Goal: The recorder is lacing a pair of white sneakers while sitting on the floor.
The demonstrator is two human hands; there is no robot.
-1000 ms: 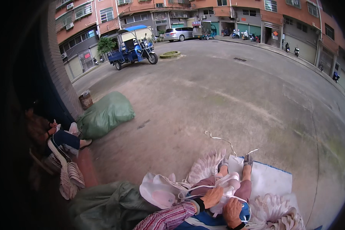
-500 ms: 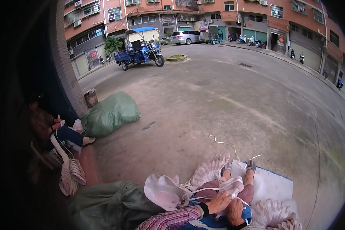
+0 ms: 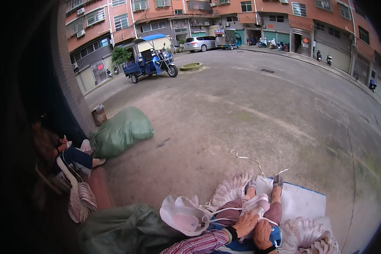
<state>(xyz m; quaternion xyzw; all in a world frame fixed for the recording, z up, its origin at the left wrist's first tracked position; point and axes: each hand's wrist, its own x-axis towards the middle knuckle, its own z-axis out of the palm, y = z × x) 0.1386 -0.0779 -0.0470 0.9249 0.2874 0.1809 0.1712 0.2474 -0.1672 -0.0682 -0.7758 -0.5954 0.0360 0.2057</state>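
Note:
Over my lap lies a pale pink and white shoe upper [image 3: 262,203], its rounded end pointing away from me. My left hand [image 3: 246,224] is closed on its near part, fingers bent over it. Close beside it on the right, my right hand [image 3: 262,234] has its fingers curled together at a white shoelace [image 3: 264,219]; the fingertips are partly hidden. Left of my hands is another pale upper [image 3: 186,222] with a pink lining and loose white laces. Stacked pale uppers [image 3: 230,191] lie beyond it, with another pile [image 3: 307,237] to my right.
A dark green sack [image 3: 127,228] lies at my left, and a full green sack [image 3: 125,130] stands farther off. Another person [image 3: 51,146] sits by the wall, handling pale pieces. A white sheet [image 3: 302,199] lies under my feet. A blue three-wheeler [image 3: 150,61] is parked across the yard.
The view has shifted slightly, so the yard appears a little farther left. Both hands stay at the shoe upper, with only small finger movement.

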